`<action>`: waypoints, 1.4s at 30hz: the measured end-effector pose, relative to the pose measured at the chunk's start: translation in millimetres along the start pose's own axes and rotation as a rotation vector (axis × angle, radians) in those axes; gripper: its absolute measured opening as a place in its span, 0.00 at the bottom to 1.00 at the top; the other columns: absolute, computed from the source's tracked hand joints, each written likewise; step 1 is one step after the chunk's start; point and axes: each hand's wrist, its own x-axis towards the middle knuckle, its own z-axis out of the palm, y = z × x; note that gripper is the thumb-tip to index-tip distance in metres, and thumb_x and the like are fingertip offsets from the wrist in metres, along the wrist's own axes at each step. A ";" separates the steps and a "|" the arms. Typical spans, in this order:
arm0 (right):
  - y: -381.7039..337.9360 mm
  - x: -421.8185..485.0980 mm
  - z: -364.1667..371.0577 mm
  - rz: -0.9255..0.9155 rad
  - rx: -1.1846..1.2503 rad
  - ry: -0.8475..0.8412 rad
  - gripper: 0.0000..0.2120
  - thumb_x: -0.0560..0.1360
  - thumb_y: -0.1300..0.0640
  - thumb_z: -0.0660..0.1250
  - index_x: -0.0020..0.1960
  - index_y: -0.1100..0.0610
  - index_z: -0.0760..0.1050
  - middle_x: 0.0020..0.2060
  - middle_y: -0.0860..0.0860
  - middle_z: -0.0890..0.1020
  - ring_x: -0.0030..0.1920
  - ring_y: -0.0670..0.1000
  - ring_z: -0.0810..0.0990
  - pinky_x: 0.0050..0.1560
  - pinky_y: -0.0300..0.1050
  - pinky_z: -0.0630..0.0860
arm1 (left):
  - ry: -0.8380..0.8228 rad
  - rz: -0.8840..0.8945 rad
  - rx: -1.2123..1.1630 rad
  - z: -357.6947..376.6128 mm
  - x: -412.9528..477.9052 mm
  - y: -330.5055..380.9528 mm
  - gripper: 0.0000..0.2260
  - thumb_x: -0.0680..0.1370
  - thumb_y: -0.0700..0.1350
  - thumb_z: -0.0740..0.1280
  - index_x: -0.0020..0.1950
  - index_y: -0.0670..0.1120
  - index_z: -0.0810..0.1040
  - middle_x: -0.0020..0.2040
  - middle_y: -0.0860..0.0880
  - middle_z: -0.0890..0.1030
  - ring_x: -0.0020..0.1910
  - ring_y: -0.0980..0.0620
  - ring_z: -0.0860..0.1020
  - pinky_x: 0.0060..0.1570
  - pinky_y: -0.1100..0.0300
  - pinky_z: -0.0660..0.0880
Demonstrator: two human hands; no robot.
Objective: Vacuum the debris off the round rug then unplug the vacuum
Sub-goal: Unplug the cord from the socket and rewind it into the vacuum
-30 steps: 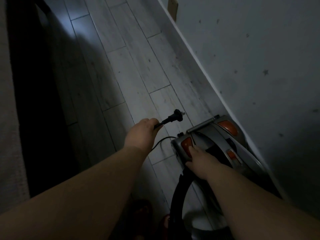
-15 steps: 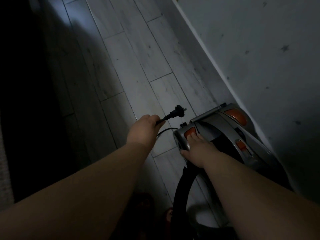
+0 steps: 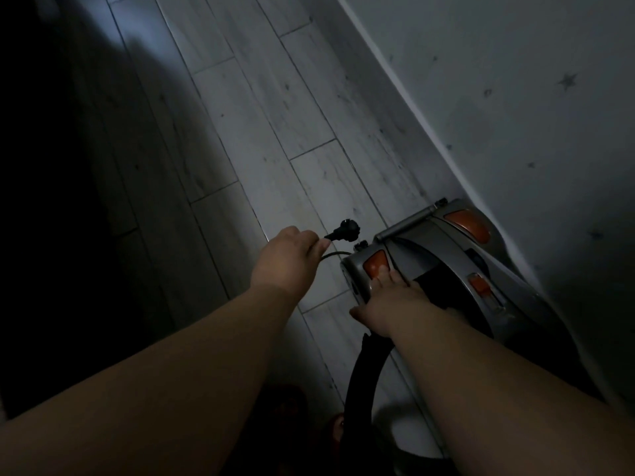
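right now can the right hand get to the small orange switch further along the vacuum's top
Probably yes. The right hand rests on the vacuum, a finger at the near orange button; the small orange switch lies uncovered beside it. The left hand holds the cord clear.

One head-worn wide-angle view, high over the plank floor, pitched steeply forward and down, rolled so the wall cuts diagonally at right. Forearms enter from the bottom edge. Canister vacuum close, within arm's reach.
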 end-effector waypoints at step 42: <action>-7.9 22.5 -6.2 0.079 -0.119 -0.105 0.57 0.71 0.30 0.65 0.79 0.60 0.34 0.78 0.55 0.35 0.78 0.56 0.37 0.76 0.62 0.44 | 0.081 0.043 -0.100 2.5 43.3 8.0 0.13 0.76 0.40 0.65 0.60 0.44 0.75 0.62 0.44 0.70 0.63 0.44 0.68 0.67 0.48 0.64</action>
